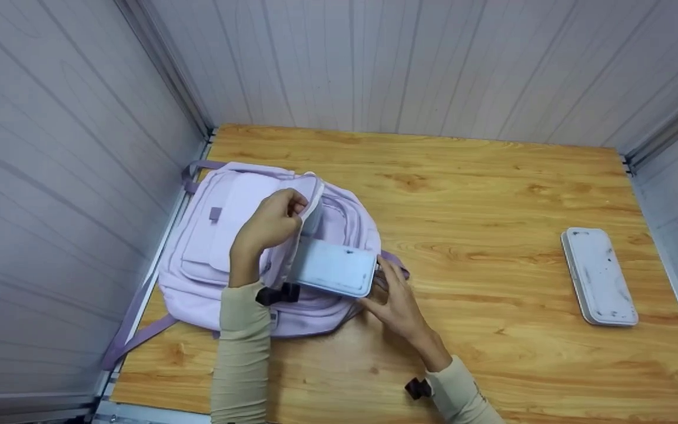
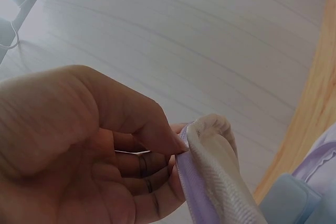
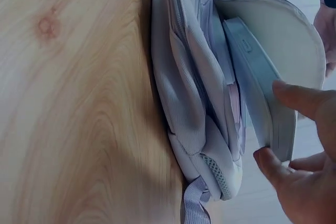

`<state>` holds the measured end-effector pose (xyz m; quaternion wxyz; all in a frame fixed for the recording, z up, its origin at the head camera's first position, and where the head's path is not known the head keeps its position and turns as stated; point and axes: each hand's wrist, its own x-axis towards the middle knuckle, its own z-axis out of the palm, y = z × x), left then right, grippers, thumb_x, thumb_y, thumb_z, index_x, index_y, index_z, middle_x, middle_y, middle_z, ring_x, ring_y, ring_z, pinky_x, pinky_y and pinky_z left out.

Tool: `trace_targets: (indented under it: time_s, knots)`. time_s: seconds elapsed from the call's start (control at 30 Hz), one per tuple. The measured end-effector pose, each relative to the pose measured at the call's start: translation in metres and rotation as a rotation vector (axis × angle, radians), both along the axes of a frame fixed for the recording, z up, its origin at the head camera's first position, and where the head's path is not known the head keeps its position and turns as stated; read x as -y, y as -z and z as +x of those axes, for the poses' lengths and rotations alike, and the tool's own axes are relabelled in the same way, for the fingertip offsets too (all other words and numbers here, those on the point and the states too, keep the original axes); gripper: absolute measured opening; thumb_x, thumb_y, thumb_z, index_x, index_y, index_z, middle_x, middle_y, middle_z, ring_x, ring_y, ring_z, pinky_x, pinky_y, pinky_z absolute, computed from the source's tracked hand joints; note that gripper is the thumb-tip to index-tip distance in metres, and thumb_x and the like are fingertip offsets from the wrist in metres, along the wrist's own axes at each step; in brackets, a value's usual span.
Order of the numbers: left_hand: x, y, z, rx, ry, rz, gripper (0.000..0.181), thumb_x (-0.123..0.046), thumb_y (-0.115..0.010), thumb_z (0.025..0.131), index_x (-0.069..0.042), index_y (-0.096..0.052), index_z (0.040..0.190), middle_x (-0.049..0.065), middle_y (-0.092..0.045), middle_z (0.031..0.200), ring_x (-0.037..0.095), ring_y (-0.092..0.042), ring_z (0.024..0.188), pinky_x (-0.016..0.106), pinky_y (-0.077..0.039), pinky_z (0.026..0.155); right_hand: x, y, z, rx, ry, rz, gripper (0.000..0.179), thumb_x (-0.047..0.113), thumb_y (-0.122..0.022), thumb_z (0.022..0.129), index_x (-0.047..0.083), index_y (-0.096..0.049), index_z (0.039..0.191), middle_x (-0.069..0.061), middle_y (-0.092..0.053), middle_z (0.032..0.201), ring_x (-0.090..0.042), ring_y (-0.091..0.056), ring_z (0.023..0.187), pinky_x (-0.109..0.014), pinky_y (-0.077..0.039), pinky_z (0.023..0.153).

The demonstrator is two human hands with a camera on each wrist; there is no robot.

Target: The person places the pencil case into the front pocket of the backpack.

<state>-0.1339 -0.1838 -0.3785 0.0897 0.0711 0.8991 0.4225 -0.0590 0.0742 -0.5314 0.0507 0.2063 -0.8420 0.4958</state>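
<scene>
A lavender backpack (image 1: 245, 194) lies on the wooden table, its front flap (image 1: 309, 206) raised along a zipped edge. My left hand (image 1: 271, 221) pinches that edge between thumb and fingers; the left wrist view shows the zipper tape (image 2: 194, 182) at the fingertips. With my right hand (image 1: 398, 303) I grip the outer end of a light blue pencil case (image 1: 336, 265), a flat box with rounded corners. In the right wrist view the pencil case (image 3: 257, 77) sits partly inside the opening, tilted beside the flap's pale lining (image 3: 283, 35). Its inner end is hidden behind the flap.
A second flat case (image 1: 601, 277), whitish with dark scuffs, lies at the table's right. Purple straps (image 1: 145, 335) trail from the backpack over the left edge. Pale panels (image 1: 374, 65) wall the table (image 1: 462, 194) at the back and both sides.
</scene>
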Motion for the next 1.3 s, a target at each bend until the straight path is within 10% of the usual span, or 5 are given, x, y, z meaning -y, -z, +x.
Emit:
trace_targets:
  time_s: [0.27,0.63,1.3]
  knots:
    - [-0.002,-0.002,0.001,-0.02,0.003,-0.017,0.032,0.004,-0.044,0.08,0.005,-0.057,0.109,0.012,-0.056,0.099,0.021,-0.05,0.088,0.032,-0.042,0.079,0.003,0.003,-0.002,0.163,-0.038,-0.268,0.056,-0.016,-0.055,0.084,-0.013,-0.037,0.138,-0.032,-0.041,0.137,-0.042,-0.053,0.119,-0.037,-0.045,0.098]
    - [-0.005,0.0,0.0,-0.028,0.007,-0.011,0.031,0.004,-0.045,0.081,0.005,-0.057,0.109,0.013,-0.056,0.098,0.022,-0.05,0.088,0.032,-0.042,0.079,0.019,-0.035,0.001,0.117,-0.016,-0.197,0.047,-0.017,-0.054,0.084,-0.021,-0.041,0.129,-0.037,-0.044,0.128,-0.047,-0.055,0.113,-0.045,-0.047,0.094]
    - [-0.007,-0.003,0.003,-0.022,0.002,-0.008,0.03,0.005,-0.044,0.081,0.005,-0.057,0.108,0.013,-0.056,0.099,0.022,-0.05,0.088,0.032,-0.042,0.077,0.047,0.002,-0.019,0.094,-0.056,-0.203,0.051,-0.011,-0.06,0.084,-0.01,-0.045,0.133,-0.025,-0.048,0.129,-0.035,-0.058,0.114,-0.034,-0.048,0.095]
